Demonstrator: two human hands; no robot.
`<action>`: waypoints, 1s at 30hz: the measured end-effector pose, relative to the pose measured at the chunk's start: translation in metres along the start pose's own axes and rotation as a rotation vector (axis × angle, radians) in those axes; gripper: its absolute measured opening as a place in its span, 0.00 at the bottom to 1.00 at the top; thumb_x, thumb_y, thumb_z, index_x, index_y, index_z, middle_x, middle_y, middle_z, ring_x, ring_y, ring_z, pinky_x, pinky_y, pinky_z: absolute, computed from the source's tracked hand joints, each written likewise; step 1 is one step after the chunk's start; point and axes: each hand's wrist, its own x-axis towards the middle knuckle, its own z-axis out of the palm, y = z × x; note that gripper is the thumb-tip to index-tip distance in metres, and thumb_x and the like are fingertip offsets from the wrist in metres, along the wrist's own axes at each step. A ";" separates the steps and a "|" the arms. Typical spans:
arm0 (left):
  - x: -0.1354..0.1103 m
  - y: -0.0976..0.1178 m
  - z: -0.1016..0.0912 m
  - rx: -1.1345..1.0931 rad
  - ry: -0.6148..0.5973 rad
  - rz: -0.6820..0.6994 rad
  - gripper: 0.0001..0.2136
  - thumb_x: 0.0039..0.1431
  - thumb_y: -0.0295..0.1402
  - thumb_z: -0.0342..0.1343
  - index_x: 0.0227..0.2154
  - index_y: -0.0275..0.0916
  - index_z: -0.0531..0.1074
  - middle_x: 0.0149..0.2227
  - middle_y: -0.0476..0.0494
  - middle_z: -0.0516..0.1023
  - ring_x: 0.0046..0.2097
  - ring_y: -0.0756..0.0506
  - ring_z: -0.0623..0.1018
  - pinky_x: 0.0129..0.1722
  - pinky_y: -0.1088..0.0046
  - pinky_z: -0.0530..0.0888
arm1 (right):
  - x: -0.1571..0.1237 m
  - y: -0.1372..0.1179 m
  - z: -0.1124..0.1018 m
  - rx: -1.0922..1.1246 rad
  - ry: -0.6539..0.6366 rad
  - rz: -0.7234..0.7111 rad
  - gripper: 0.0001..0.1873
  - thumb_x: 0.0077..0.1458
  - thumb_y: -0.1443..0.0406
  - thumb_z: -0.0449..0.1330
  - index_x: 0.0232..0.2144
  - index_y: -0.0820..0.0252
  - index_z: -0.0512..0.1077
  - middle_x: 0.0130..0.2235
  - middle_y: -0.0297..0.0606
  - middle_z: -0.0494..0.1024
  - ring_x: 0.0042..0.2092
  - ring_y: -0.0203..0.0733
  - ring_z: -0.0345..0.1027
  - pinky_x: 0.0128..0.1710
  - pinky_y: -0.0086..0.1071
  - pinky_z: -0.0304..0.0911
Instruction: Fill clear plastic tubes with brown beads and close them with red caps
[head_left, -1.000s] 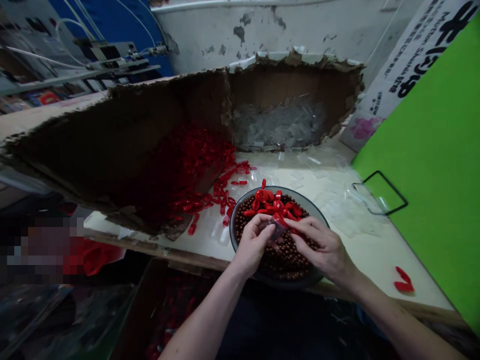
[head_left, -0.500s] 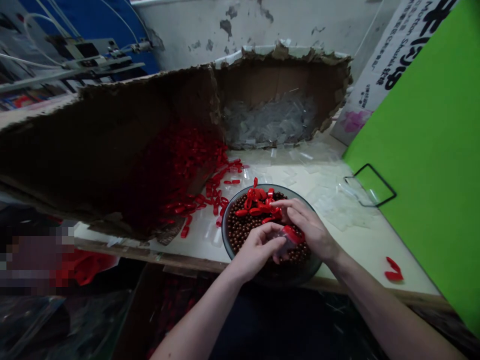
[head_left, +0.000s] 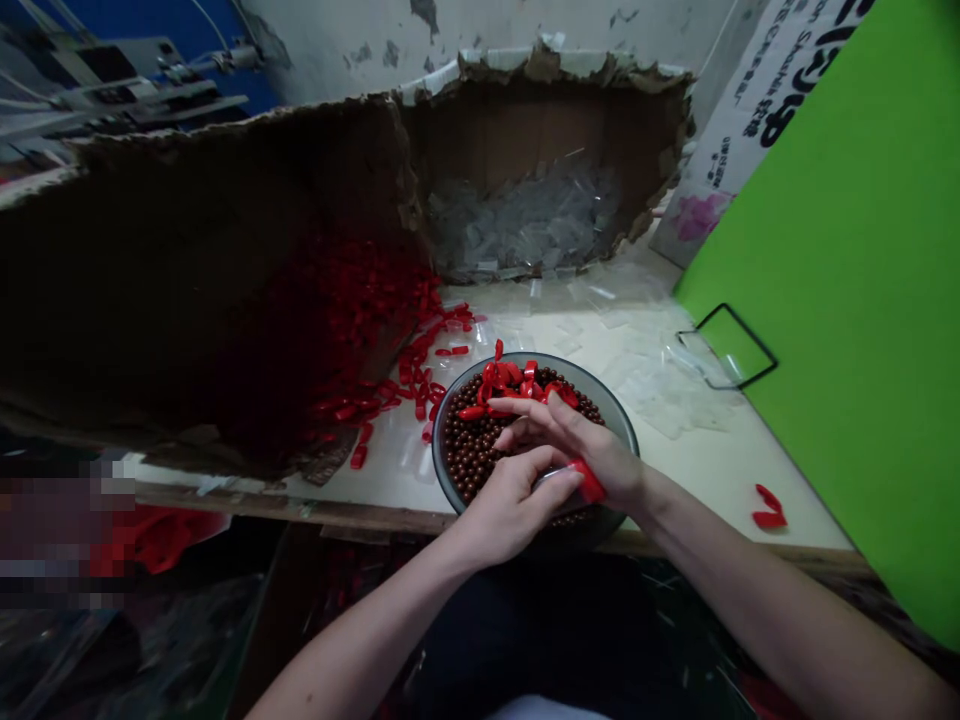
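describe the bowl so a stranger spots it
From the green panel on the right, follow the white table left. At its front edge, beneath the left hand and right hand, sits the round bowl: only it holds brown beads.

Left fingers (head_left: 559,487) hide part of the clear tube (head_left: 550,474); right fingers (head_left: 523,407) cover beads (head_left: 466,455) in the bowl (head_left: 622,428). The edges cut off the machine (head_left: 112,85), green board (head_left: 847,310) and white carton (head_left: 724,130). A far-left patch (head_left: 45,530) is blurred.
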 end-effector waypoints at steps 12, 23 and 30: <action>-0.005 -0.015 -0.001 -0.304 0.031 -0.134 0.14 0.58 0.43 0.55 0.37 0.37 0.68 0.27 0.47 0.75 0.25 0.50 0.75 0.21 0.77 0.69 | -0.004 0.000 -0.011 0.013 0.268 -0.240 0.29 0.62 0.47 0.40 0.51 0.54 0.70 0.42 0.40 0.78 0.47 0.43 0.71 0.53 0.41 0.62; -0.053 -0.023 -0.047 -0.444 0.511 -0.156 0.11 0.56 0.38 0.59 0.35 0.36 0.69 0.24 0.49 0.74 0.24 0.53 0.70 0.22 0.82 0.65 | 0.017 -0.035 -0.270 -1.499 0.986 0.006 0.26 0.55 0.53 0.55 0.51 0.61 0.72 0.58 0.52 0.67 0.61 0.58 0.55 0.60 0.54 0.47; -0.041 -0.014 -0.036 -0.645 0.569 -0.030 0.15 0.58 0.41 0.55 0.41 0.34 0.72 0.33 0.42 0.77 0.31 0.49 0.74 0.27 0.77 0.68 | 0.017 0.000 -0.287 -1.664 0.798 0.156 0.31 0.58 0.49 0.50 0.59 0.57 0.63 0.62 0.52 0.61 0.64 0.55 0.50 0.60 0.53 0.48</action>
